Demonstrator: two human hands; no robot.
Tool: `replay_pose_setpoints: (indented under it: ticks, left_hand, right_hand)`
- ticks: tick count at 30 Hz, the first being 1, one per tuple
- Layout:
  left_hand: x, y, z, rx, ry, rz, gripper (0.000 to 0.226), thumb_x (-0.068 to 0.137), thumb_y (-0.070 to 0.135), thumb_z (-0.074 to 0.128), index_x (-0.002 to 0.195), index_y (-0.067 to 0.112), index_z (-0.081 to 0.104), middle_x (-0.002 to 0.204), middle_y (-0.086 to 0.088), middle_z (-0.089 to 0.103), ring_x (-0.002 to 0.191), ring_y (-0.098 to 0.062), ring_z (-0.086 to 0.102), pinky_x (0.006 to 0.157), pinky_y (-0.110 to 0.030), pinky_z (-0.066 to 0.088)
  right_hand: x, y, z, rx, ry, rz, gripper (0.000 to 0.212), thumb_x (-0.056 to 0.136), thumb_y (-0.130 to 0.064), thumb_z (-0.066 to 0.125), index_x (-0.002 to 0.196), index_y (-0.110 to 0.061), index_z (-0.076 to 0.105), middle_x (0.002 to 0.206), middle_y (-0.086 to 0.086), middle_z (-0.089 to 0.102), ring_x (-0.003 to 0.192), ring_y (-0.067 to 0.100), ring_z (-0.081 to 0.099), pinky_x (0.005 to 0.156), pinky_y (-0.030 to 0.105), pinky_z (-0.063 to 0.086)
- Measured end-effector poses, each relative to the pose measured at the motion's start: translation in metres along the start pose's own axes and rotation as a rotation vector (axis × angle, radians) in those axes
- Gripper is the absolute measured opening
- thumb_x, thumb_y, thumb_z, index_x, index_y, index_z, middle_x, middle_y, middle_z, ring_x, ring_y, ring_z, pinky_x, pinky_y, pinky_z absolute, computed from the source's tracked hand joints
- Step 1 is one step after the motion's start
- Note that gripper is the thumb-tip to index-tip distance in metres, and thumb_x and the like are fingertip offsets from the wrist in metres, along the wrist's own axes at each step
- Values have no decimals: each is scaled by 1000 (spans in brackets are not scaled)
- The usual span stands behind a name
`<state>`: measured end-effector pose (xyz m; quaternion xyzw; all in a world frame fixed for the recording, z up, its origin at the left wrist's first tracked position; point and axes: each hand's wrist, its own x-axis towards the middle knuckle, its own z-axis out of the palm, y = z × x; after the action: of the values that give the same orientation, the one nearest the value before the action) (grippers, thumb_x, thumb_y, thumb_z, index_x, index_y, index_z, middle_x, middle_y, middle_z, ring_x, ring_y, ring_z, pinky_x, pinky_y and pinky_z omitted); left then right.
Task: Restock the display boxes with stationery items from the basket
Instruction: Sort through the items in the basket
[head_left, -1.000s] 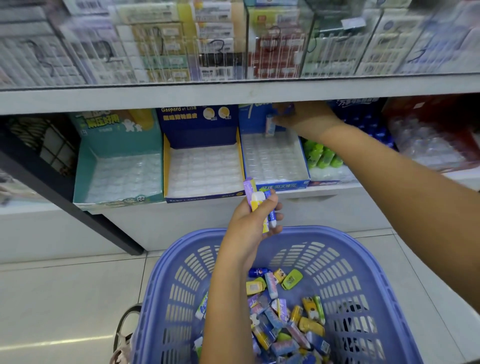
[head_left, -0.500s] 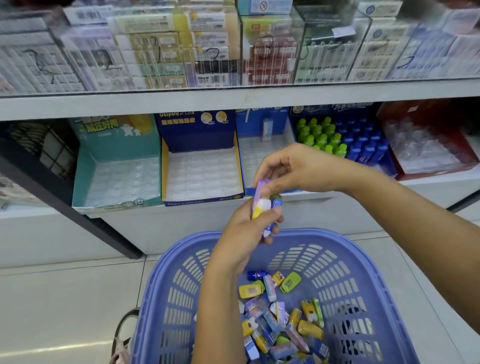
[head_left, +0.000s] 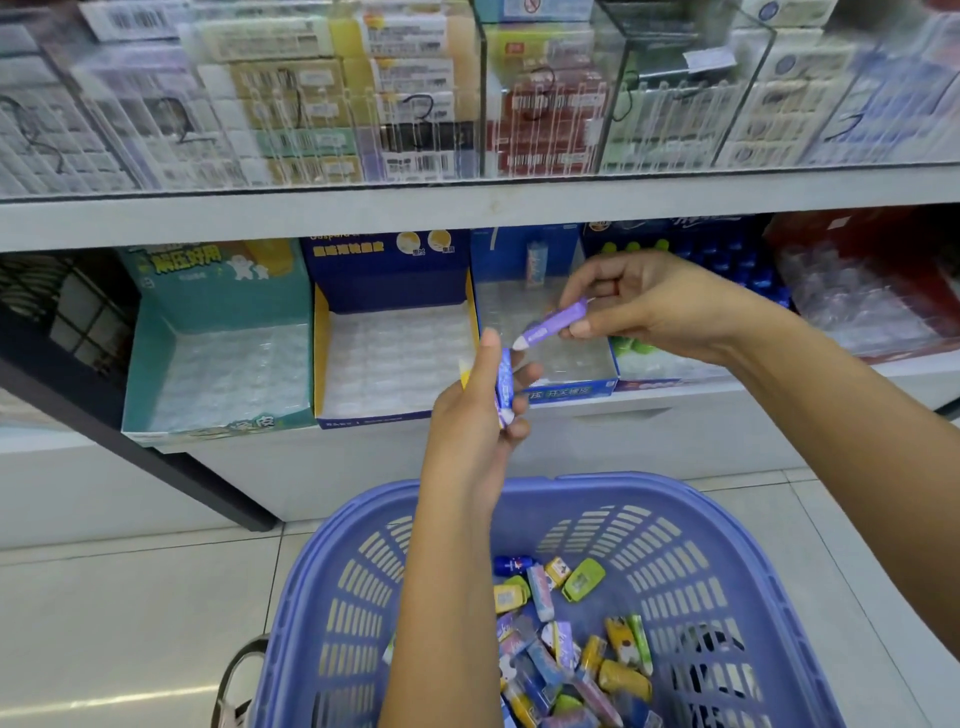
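Over the front half of the blue display box (head_left: 571, 387), on the lower shelf (head_left: 649, 434), the R hand (head_left: 644, 306) pinches a purple stick item (head_left: 553, 325) btwn thumb and fingers at its upper-right end; its white tip points down-left toward the L hand (head_left: 475, 415); so the long axis is slanted, not upright.

The L hand is lower, just outside the shelf's front edge, by the corner where the blue box meets the navy box (head_left: 395, 296); it grips a blue item (head_left: 505, 387) and a yellow item (head_left: 464, 375), both approx. upright.

The box's clear tray lies right below and beyond the purple item; one item (head_left: 535, 262) stands at its back edge; the other slots look unfilled.

The R hand is plainly nearer; prob. the move is to tip the stick upright and lower it into a slot.

Room:
- Upper shelf (head_left: 467, 208) overhangs, so headroom is limited toward the back.
- Green-capped stock (head_left: 636, 345) sits just under the R wrist on the right side.
- The box's left wall is close to the L hand's fingers.
- The front edge is open.

More stock lies in the basket (head_left: 597, 480) on the floor, below both arms.
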<state>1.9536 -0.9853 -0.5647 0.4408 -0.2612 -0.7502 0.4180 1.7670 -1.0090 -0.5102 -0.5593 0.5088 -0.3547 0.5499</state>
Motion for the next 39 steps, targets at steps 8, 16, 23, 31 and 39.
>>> replay_pose_setpoints:
  ticks: [8,16,23,31,39]
  left_hand:
    - [21,2,20,-48,55,205,5,85,11,68,82,9,64,82,-12,59,46,-6,41,43,-16,34]
    - [34,-16,21,320,169,266,8,89,18,62,85,11,63,70,-5,65,45,-9,50,52,-25,45]
    - [27,-23,17,761,153,436,21,91,25,59,87,4,61,77,-14,63,76,-35,65,68,-46,54]
    - [25,-21,14,667,122,387,17,90,23,62,93,6,64,79,-12,62,75,-35,61,71,-46,53]
    - [13,-15,11,322,-34,219,7,93,26,57,96,25,64,68,7,68,50,-2,54,45,-19,45]
  right_hand:
    - [9,-2,-3,208,172,-6,20,78,-1,64,98,-4,66,88,5,73,85,14,70,76,17,55]
    - [42,-11,-22,-352,533,-46,5,90,-11,60,89,-8,63,94,9,66,88,15,64,84,31,54]
    - [74,12,-29,-831,536,8,34,97,-28,50,127,-13,57,134,7,55,125,22,47,99,20,31]
    - [84,18,-40,-931,454,34,31,95,-30,53,120,-16,62,127,5,59,120,22,51,94,21,34]
    - [91,10,-30,-1150,395,152,27,95,-23,53,117,-7,61,128,11,56,119,29,49,95,31,38]
